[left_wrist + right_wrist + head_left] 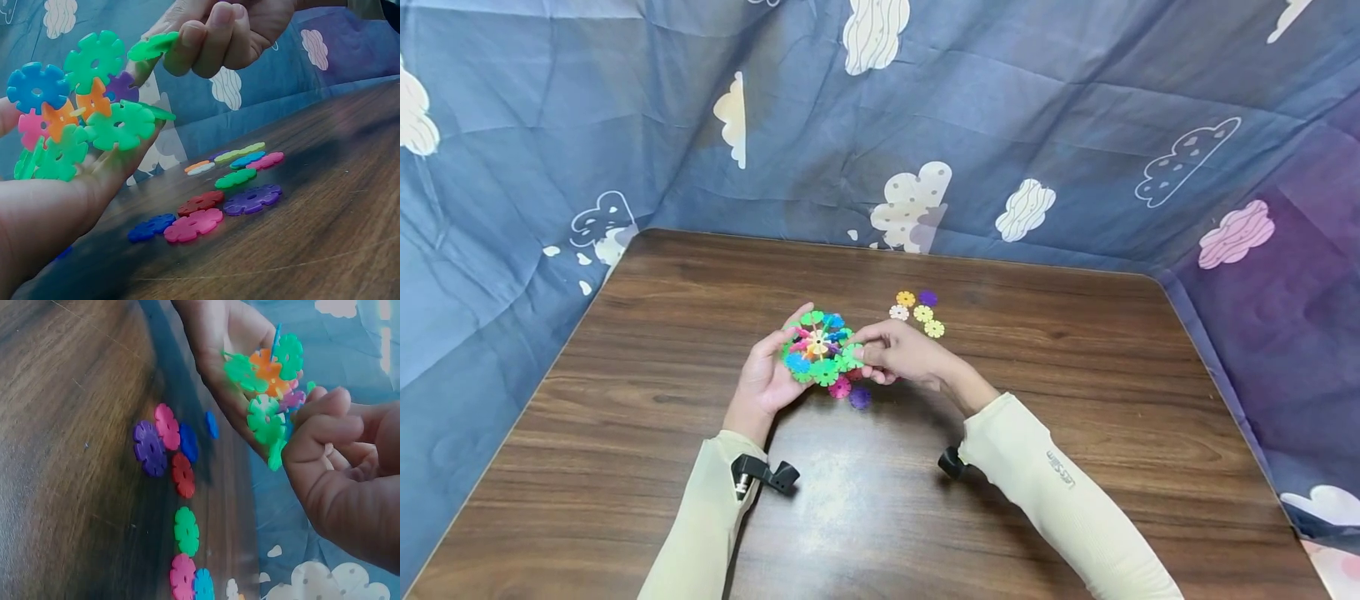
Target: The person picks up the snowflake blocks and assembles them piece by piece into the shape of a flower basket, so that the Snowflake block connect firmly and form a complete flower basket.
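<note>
In the head view my left hand [767, 379] holds up a rounded cluster of interlocked plastic snowflake discs [817, 342], mostly green with blue, pink, orange and purple ones. The cluster rests against the palm, with fingers at its side. My right hand [908, 352] is at the cluster's right side and pinches a green snowflake disc [153, 45] between thumb and fingers. In the left wrist view that disc stands apart from the cluster, tilted nearly edge-on. From the right wrist, my curled fingers [331, 431] hide most of it.
Loose discs lie on the wooden table [880, 517]: pink [194, 225], purple [253, 199], red [200, 203], blue [151, 227] and green [235, 179] below the hands. Farther back are orange [906, 298], white [898, 312], purple [928, 297] and yellow [934, 329] ones. A cloud-patterned cloth [805, 167] hangs behind.
</note>
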Tool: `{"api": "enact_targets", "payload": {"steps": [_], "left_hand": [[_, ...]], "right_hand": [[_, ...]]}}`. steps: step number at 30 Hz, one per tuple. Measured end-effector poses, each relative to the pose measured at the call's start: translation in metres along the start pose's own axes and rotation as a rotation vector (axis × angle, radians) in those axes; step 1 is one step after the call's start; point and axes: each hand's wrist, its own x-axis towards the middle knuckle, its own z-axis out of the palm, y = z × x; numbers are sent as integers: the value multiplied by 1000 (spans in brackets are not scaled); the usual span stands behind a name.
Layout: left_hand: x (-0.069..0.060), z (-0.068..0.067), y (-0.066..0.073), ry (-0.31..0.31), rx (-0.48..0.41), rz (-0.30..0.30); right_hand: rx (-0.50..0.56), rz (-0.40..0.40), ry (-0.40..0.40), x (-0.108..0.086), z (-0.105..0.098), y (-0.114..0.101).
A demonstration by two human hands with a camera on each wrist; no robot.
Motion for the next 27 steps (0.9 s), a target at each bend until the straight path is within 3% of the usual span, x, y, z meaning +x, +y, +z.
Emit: {"api": "enact_targets", "payload": {"steps": [15, 22, 27], "left_hand": [[0, 0, -1, -37, 80, -30], [2, 1, -1, 9, 176, -18], [1, 3, -1, 3, 196, -16]], "right_hand": [[-3, 43, 43, 3, 9, 2], [33, 103, 106, 6, 14, 3], [11, 122, 139, 7, 17, 2]]}}
